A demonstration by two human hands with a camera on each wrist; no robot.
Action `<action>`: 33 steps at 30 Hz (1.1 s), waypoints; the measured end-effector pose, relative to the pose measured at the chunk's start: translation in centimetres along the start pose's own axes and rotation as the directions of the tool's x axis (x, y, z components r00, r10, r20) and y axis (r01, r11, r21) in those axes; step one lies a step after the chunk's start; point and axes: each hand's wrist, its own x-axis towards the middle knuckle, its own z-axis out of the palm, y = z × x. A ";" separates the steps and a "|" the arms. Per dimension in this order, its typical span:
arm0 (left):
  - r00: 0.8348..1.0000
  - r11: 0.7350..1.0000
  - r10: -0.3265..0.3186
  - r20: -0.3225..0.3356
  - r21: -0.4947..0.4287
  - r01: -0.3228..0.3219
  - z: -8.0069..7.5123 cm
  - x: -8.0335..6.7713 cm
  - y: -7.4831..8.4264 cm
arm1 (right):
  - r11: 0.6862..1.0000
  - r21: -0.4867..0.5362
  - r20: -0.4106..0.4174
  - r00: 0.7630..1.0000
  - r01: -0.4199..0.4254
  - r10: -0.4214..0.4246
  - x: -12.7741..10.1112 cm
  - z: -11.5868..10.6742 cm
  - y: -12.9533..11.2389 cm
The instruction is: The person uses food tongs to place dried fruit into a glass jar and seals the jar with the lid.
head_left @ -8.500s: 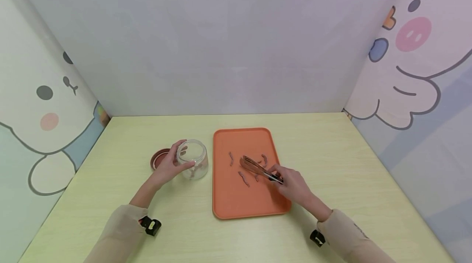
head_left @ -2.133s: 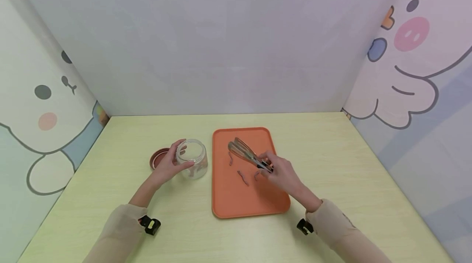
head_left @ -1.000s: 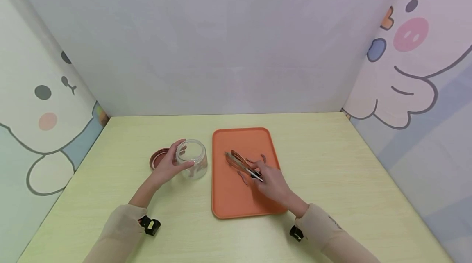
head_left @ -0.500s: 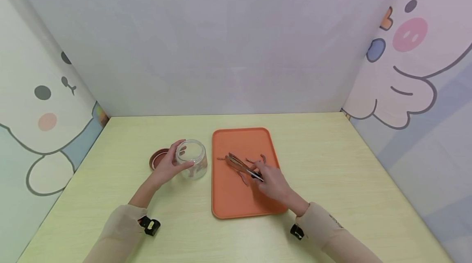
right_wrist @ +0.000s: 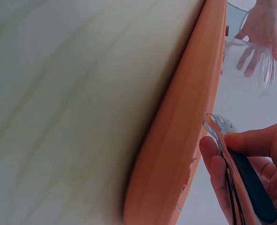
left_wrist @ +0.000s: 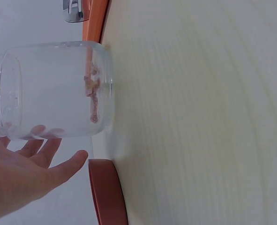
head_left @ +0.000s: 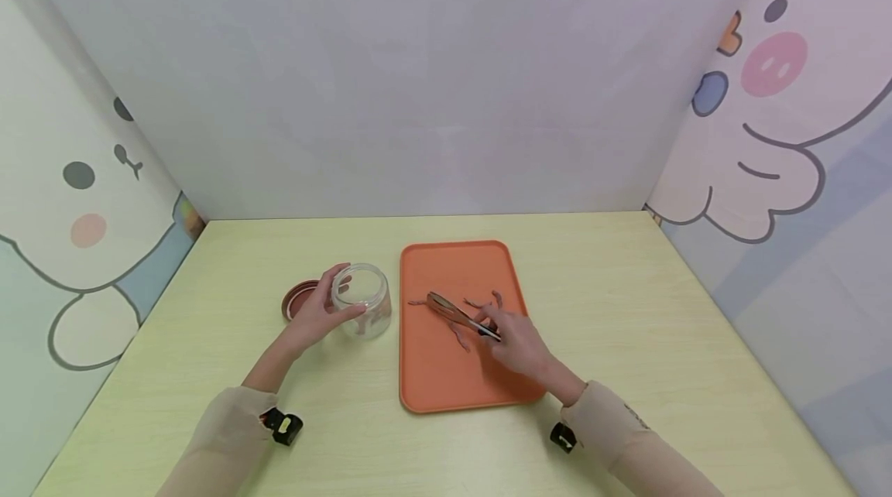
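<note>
Tongs (head_left: 456,313) have dropped onto the tray (head_left: 446,381), squeezed by the right hand (head_left: 519,342) around 1 strip (head_left: 418,302); left hand (head_left: 317,315) cups the jar (head_left: 362,310).

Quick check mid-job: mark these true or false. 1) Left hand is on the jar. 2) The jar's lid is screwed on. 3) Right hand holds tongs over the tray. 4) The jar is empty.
1) True: the left hand holds the glass jar.
2) False: the lid lies on the table beside the jar.
3) True: the right hand grips the tongs over the orange tray.
4) False: brown strips lie inside.
</note>
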 end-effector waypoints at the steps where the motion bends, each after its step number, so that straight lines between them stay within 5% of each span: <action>1: 1.000 1.000 0.000 0.001 0.002 0.000 0.0 0.0 -0.1 | 1.000 0.002 0.000 1.000 -0.004 0.004 0.0 0.0 0.0; 14: 1.000 1.000 0.002 -0.002 0.006 -0.002 0.0 0.1 -0.2 | 0.997 0.043 -0.015 0.997 -0.071 0.071 0.0 -1.2 0.4; 33: 1.000 1.000 0.015 0.000 -0.005 -0.015 0.0 0.0 -0.3 | 0.989 0.149 -0.112 0.993 -0.024 0.041 0.4 -4.8 -0.1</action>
